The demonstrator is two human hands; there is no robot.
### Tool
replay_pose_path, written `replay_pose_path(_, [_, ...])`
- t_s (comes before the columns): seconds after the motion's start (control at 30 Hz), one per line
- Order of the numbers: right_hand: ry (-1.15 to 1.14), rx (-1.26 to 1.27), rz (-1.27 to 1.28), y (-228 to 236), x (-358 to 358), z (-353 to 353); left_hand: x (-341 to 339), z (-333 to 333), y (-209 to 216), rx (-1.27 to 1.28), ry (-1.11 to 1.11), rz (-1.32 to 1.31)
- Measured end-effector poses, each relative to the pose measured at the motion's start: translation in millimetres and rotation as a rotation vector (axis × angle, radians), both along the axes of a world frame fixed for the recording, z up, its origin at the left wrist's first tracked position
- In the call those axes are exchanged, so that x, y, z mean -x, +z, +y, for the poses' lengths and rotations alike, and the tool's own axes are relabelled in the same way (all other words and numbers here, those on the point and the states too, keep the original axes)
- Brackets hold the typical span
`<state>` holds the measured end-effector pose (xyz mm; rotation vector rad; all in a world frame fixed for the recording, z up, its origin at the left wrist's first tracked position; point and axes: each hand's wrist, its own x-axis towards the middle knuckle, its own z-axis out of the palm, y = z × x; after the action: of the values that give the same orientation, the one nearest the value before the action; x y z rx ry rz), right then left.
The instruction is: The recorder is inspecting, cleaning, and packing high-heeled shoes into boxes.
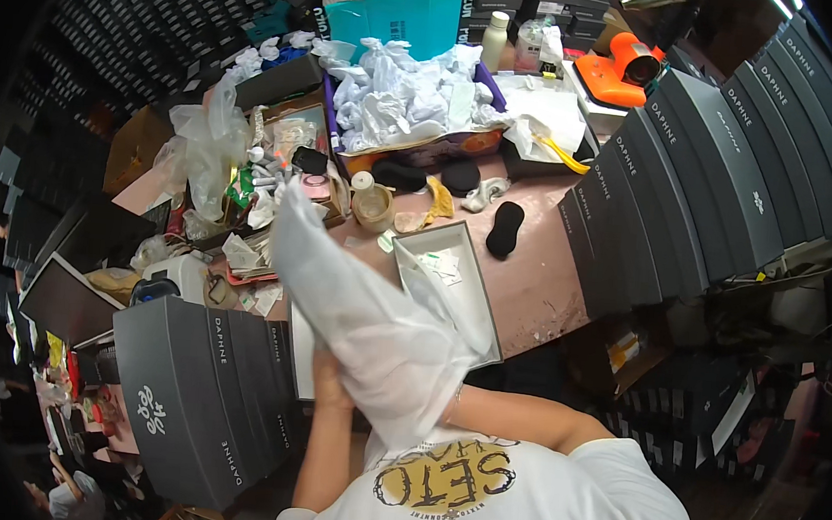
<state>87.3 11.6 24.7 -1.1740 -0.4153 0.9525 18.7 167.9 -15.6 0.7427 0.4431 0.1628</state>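
A long, translucent white bag (364, 305) stands in front of me, its narrow end tilted up to the left. My left hand (331, 380) grips its lower left side, with the fingers partly hidden behind it. My right hand (431, 383) reaches into the bag's lower end and shows only faintly through the white film, so its fingers cannot be made out. What the bag contains is also unclear. Behind it lies an open grey-edged shoebox (479, 299), with white paper and a small printed slip inside.
Stacked dark shoeboxes flank me on the left (171, 387) and right (676, 183). At the back sits a purple-edged carton (425, 148) heaped with crumpled white paper. A black oval pad (505, 230), a clear bottle (367, 198) and an orange tape dispenser (614, 80) occupy the pink table (550, 300).
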Motion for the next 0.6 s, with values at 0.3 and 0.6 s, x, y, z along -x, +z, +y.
replay_pose_path(0.3, [-0.055,-0.2,0.477,8.8,-18.3,-89.9,-32.5,65.5,138.7,-1.274,-0.717,0.092])
replay_pose_path(0.6, [-0.336,0.253,-0.144,41.7,-35.9,-155.4,-127.5,-5.0,63.4,-0.976,-0.782,-0.07])
